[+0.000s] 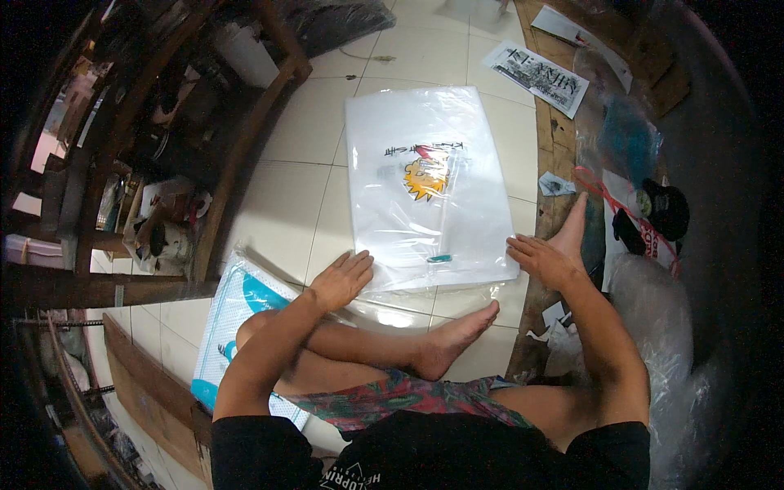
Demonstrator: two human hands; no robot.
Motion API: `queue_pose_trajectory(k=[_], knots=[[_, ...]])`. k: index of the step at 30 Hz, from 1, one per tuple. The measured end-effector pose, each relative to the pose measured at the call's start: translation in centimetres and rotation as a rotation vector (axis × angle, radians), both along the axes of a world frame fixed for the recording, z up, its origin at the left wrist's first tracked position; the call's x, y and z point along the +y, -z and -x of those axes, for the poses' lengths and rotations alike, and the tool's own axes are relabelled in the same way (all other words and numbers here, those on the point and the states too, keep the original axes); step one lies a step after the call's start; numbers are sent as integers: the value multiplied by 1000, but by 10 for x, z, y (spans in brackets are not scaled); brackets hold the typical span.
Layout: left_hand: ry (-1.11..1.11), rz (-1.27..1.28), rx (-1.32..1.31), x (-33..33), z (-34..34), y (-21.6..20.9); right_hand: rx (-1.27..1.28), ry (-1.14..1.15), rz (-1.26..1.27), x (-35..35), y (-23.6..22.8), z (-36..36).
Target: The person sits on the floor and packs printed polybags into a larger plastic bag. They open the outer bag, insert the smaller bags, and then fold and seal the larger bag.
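Note:
A clear plastic bag (482, 224) lies flat on the tiled floor in front of me, around a white rectangular piece (392, 229) with an orange cartoon print and dark lettering. I cannot tell if it is cloth or paper. A small teal item (439, 259) shows near its near edge. My left hand (343, 280) rests at the near left corner, fingers stretched out. At the near right corner lies my right hand (543, 257), its fingers extended over the bag's edge. Loose clear plastic spreads past the near edge.
My bare feet flank the bag's near right. A blue-and-white package (245, 286) lies by my left knee. Wooden shelving (261, 139) stands at left. To the right are a wooden board (551, 147), a printed sheet (539, 77), a red strap (600, 189) and crumpled plastic (653, 318).

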State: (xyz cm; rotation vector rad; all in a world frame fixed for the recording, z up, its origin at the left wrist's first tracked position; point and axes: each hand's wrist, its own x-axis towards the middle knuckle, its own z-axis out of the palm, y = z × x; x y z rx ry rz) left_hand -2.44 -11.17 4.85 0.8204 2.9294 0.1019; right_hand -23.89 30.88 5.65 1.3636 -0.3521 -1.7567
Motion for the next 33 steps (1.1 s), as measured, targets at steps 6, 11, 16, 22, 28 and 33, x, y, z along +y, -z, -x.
queue_pose_trajectory(k=[6, 11, 16, 22, 28, 33], knots=[[26, 261, -99, 14, -12, -17, 1427, -710, -973, -43, -76, -39], [42, 166, -165, 32, 3, -51, 2784, -1478, -1385, -2, -40, -51], [-86, -140, -48, 80, 24, -35, 3237, -1252, -1413, -32, -23, -73], [-132, -163, -20, 105, 35, -6, 3301, -1333, -1118, -106, -28, -114], [-113, -244, -150, 99, 44, -13, 3386, -1225, -1077, -123, -1, -159], [-236, -530, -89, 96, 41, -11, 3513, -1102, -1569, -137, 8, -170]])
